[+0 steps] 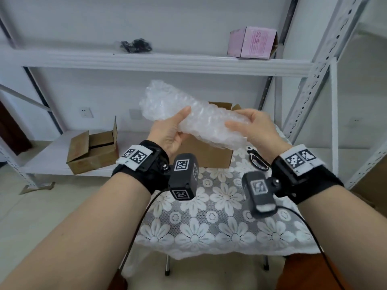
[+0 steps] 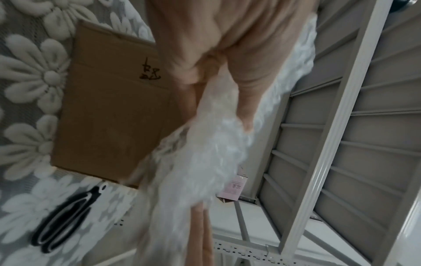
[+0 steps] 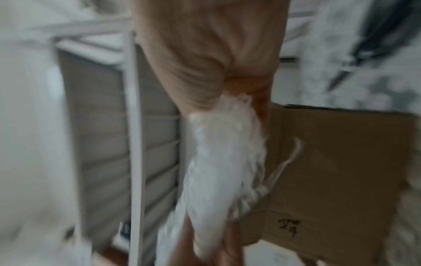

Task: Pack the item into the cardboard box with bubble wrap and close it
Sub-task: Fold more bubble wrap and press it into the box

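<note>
A long roll of clear bubble wrap (image 1: 188,118) hangs in the air above the open cardboard box (image 1: 207,155), tilted up to the left. My left hand (image 1: 173,130) grips its lower left part, thumb on top. My right hand (image 1: 253,126) grips its right end. Whatever is inside the wrap is hidden. In the left wrist view the bubble wrap (image 2: 205,153) runs down from my left hand (image 2: 216,72) over the cardboard box (image 2: 109,111). The blurred right wrist view shows my right hand (image 3: 216,75) on the bubble wrap (image 3: 218,162) beside the cardboard box (image 3: 337,171).
The box stands on a small table with a floral lace cloth (image 1: 219,222). Black scissors (image 1: 256,160) lie right of the box. A white metal shelf (image 1: 146,61) behind holds a pink carton (image 1: 253,41), a black bundle (image 1: 136,46) and, lower left, another open brown box (image 1: 94,151).
</note>
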Action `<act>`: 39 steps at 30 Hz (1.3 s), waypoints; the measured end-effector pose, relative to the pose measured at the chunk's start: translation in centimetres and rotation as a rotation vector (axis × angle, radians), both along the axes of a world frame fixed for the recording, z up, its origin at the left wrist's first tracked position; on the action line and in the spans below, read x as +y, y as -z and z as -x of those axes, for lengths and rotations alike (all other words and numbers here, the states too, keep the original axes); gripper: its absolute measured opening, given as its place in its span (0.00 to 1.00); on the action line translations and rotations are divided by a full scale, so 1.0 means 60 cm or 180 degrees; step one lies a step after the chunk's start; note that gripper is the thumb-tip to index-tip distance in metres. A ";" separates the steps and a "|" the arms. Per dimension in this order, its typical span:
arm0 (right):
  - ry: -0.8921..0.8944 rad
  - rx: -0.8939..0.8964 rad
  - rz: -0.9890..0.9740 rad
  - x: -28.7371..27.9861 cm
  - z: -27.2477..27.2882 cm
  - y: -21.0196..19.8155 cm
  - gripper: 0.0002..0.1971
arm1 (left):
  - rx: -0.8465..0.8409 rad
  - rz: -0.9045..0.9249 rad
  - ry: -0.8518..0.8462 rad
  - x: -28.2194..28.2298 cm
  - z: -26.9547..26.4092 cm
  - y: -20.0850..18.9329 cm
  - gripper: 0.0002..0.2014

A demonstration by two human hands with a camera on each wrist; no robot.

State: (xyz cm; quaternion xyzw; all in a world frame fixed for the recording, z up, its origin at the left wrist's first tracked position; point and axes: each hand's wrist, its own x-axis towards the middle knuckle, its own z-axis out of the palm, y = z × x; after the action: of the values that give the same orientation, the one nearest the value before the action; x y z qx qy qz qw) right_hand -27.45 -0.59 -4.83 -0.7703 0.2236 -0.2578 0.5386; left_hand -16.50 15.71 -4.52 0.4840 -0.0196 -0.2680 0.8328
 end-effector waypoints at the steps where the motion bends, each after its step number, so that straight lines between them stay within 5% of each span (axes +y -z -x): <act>1: 0.0349 0.0053 0.0998 0.003 -0.004 -0.008 0.22 | 0.0110 -0.0061 -0.0158 -0.004 -0.010 -0.002 0.20; 3: 0.0637 -0.0276 0.2800 0.015 -0.016 -0.021 0.24 | 0.0348 -0.0084 -0.0299 -0.011 -0.026 -0.008 0.28; 5: 0.0278 -0.0364 0.4023 0.028 -0.034 -0.024 0.28 | 0.0474 0.0151 -0.0174 -0.018 -0.033 -0.015 0.23; 9: -0.0173 0.0544 0.4896 0.037 -0.083 -0.006 0.34 | 0.0492 0.0400 0.0219 -0.043 -0.028 -0.022 0.18; 12: -0.0310 0.0558 0.4878 0.034 -0.094 -0.016 0.30 | 0.0367 0.0124 0.0374 -0.041 -0.030 -0.026 0.08; 15: -0.0264 0.0606 0.4653 0.019 -0.100 -0.024 0.31 | 0.0255 0.0004 0.0315 -0.024 -0.049 -0.020 0.18; 18: 0.0046 0.0767 0.4281 -0.011 -0.105 -0.031 0.33 | -0.0062 -0.0145 -0.0495 -0.017 -0.077 -0.015 0.24; 21: -0.0085 0.0989 0.4448 -0.019 -0.109 -0.035 0.29 | -0.0997 -0.0877 -0.1129 -0.014 -0.101 -0.010 0.31; 25: -0.0304 0.1116 0.4727 0.004 -0.128 -0.028 0.23 | -0.1729 -0.1578 -0.0768 -0.016 -0.099 0.006 0.27; 36: -0.0201 0.1074 0.3981 0.022 -0.171 -0.024 0.27 | -0.3365 -0.2976 -0.0540 -0.018 -0.116 0.027 0.13; 39: -0.0445 0.1321 0.3649 0.010 -0.169 -0.027 0.26 | -0.3395 -0.3213 -0.0210 -0.023 -0.128 0.015 0.13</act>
State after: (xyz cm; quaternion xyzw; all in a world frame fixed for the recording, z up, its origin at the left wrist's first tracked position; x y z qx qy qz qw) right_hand -17.32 0.02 -3.24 -0.9844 0.0985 -0.1458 -0.0006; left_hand -8.82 14.35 -5.42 0.8735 -0.2818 0.0527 0.3935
